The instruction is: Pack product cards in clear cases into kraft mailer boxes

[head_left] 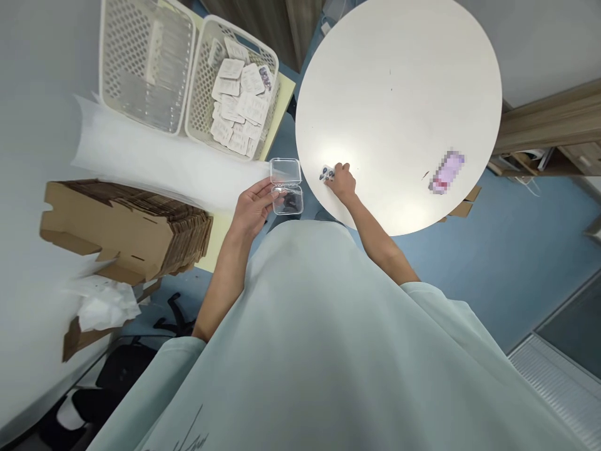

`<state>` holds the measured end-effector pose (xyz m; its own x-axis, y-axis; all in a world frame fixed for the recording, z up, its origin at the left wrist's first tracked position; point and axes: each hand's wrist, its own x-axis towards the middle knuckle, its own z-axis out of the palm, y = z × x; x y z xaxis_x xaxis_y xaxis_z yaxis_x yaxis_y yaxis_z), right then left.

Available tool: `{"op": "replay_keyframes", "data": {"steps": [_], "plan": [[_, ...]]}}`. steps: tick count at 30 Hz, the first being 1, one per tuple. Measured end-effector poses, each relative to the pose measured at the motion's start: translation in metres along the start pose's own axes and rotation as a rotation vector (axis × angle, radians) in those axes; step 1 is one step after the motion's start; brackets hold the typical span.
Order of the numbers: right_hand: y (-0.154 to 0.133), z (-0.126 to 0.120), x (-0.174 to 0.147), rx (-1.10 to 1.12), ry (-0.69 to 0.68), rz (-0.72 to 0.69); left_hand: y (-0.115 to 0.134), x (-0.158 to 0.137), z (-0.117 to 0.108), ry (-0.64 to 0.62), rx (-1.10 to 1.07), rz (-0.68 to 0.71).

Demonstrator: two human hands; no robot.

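My left hand pinches a small clear plastic box by its left side, near the hinge. The box's lid is swung up, and I see nothing inside it. Over the near left edge of the round white table, my right hand has its fingers closed on a small white card with dark blue-purple pieces. Part of that card is hidden under the fingers. The box and the card are apart, a short way from each other.
A white basket holds many similar white cards; another basket holds clear plastic boxes. Folded cardboard boxes stand at left. On the round white table lies a blurred purple item. Wooden shelves are at right.
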<state>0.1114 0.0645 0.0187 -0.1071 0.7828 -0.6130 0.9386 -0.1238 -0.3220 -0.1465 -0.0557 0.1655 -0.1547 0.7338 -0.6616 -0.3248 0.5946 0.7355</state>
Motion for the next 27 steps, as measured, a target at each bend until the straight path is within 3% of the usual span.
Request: {"op": "replay_keyframes", "data": {"steps": [5,13,20,27], "plan": [[-0.006,0.010,-0.002,-0.036,0.024,0.001,-0.007,-0.004,-0.005,0.026,-0.050,-0.008],[0.004,0.005,-0.022,0.163,0.041,0.057,-0.010,0.002,-0.004,-0.017,-0.074,-0.034],[0.028,-0.026,-0.066,0.433,0.195,0.080,-0.003,0.015,0.013,-0.102,-0.050,-0.051],[0.035,-0.077,-0.118,0.799,0.369,0.014,0.009,0.028,0.040,-0.232,-0.026,-0.079]]}}
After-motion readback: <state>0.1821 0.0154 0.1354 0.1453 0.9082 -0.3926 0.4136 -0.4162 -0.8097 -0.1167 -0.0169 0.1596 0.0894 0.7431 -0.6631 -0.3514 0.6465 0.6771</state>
